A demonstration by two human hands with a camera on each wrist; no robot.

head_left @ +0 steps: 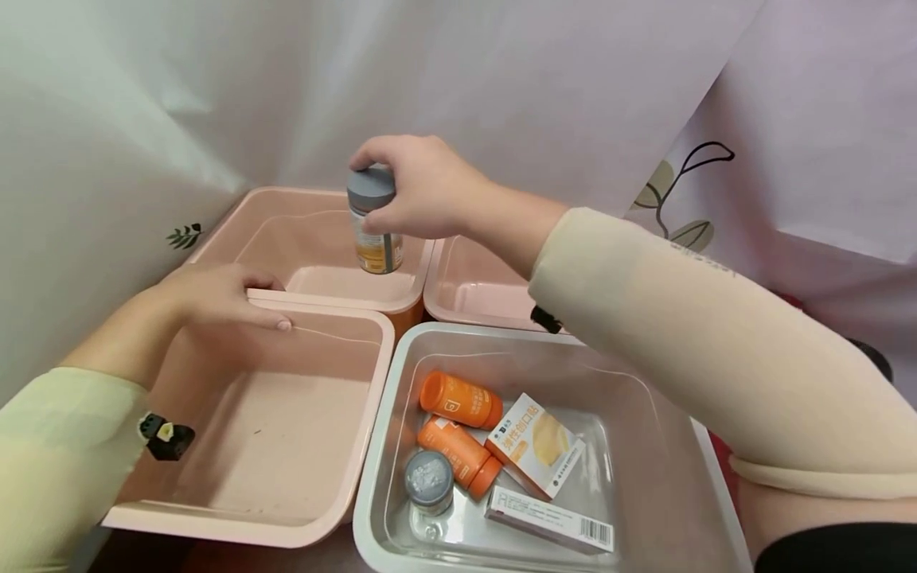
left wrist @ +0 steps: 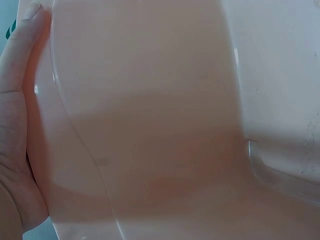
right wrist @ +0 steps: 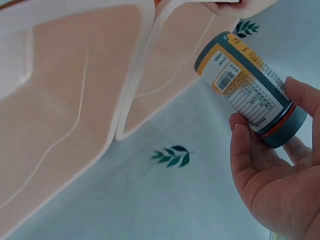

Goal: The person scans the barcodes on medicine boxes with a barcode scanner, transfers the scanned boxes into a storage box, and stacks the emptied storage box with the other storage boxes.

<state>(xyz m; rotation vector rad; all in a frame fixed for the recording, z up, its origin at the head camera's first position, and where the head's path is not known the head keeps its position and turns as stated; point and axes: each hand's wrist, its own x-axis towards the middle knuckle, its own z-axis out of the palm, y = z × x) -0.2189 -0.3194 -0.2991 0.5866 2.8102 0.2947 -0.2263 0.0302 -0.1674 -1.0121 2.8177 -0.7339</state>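
My right hand [head_left: 430,187] grips a supplement bottle [head_left: 376,247] by its grey lid, fingers and thumb around the top. The bottle is upright over the far left pink bin [head_left: 308,298]. In the right wrist view the bottle [right wrist: 245,85] shows a white and yellow label with a barcode and a table. My left hand [head_left: 222,294] holds the rim between that bin and the near left pink bin [head_left: 286,521]. Its thumb lies on the near side, and its fingers reach over into the far bin, partly hidden. In the left wrist view the hand [left wrist: 15,130] lies along the bin wall.
A greyish bin [head_left: 376,477] at the near right holds two orange bottles [head_left: 462,398], a grey-lidded jar [head_left: 428,477], a white-and-orange bandage box [head_left: 536,446] and a long white carton [head_left: 548,519]. Another pink bin [head_left: 480,298] stands at the back right. Pale cloth [head_left: 501,72] hangs behind.
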